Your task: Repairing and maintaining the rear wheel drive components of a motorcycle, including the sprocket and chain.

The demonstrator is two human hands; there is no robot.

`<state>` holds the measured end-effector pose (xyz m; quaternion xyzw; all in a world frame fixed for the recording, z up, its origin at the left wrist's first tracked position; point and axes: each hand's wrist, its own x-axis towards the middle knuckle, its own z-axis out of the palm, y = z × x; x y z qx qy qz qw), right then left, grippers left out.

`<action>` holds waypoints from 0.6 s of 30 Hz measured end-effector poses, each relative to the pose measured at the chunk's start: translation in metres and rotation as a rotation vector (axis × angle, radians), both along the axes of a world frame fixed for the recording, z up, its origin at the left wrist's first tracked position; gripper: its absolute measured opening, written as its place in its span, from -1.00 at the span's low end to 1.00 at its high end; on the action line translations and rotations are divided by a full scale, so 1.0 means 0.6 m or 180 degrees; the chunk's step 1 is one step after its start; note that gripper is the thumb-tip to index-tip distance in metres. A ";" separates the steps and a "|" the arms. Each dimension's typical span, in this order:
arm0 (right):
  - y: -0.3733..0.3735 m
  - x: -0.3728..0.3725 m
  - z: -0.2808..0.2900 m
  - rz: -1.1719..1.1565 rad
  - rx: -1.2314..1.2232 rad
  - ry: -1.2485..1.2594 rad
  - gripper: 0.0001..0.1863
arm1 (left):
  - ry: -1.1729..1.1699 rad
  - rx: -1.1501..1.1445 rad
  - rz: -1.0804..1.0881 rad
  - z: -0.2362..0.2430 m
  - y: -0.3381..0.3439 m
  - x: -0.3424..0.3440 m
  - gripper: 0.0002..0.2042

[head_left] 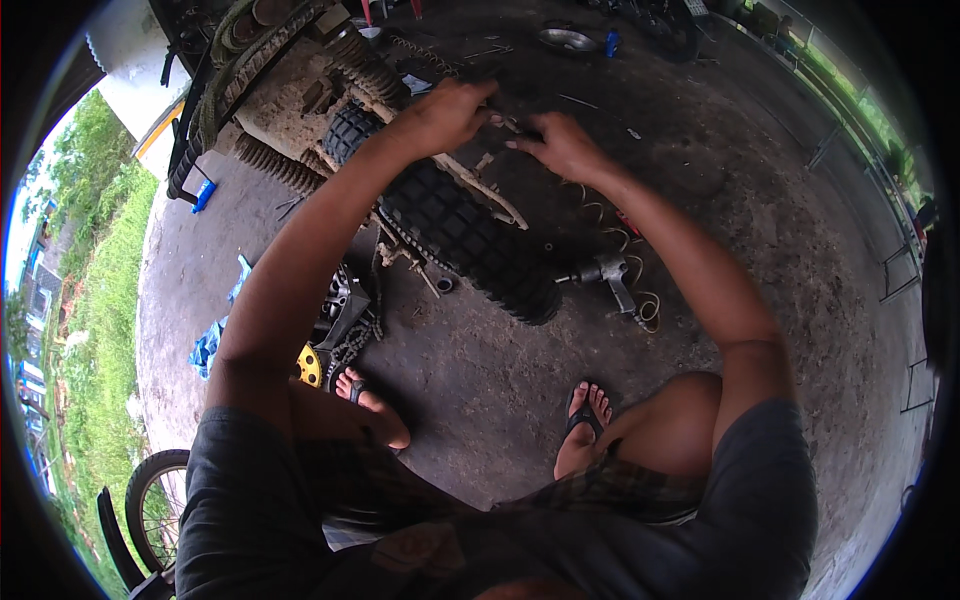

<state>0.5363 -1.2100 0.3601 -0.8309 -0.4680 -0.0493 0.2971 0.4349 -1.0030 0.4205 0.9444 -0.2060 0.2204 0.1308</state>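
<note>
Our left hand [447,118] and right hand [566,148] nearly meet, fingers bent, at a small metal piece [513,125] right of the knobbly tyre [465,232]; we cannot tell which pinches it. Our left forearm [335,205] blocks part of the tyre. An air wrench [612,281] and yellow disc [310,367] lie on the floor [480,390].

Bare arms [312,235] extended, a person's left hand [448,118] at 12 o'clock, fingers [484,90] bent, nears the right hand [565,147] at 1 o'clock.
</note>
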 end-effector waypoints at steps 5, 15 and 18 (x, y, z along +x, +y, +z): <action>-0.015 0.004 0.007 0.0023 0.0617 0.0304 -0.66 | 0.0044 -0.0128 0.0127 0.009 0.002 -0.003 -0.74; -0.020 0.027 0.016 0.0845 0.0378 0.1742 -0.63 | 0.0344 -0.0786 -0.0891 0.003 0.019 0.016 -0.78; -0.023 0.026 0.007 0.1053 0.0211 0.1772 -0.61 | 0.0183 -0.0015 -0.0390 -0.003 0.016 0.008 -0.76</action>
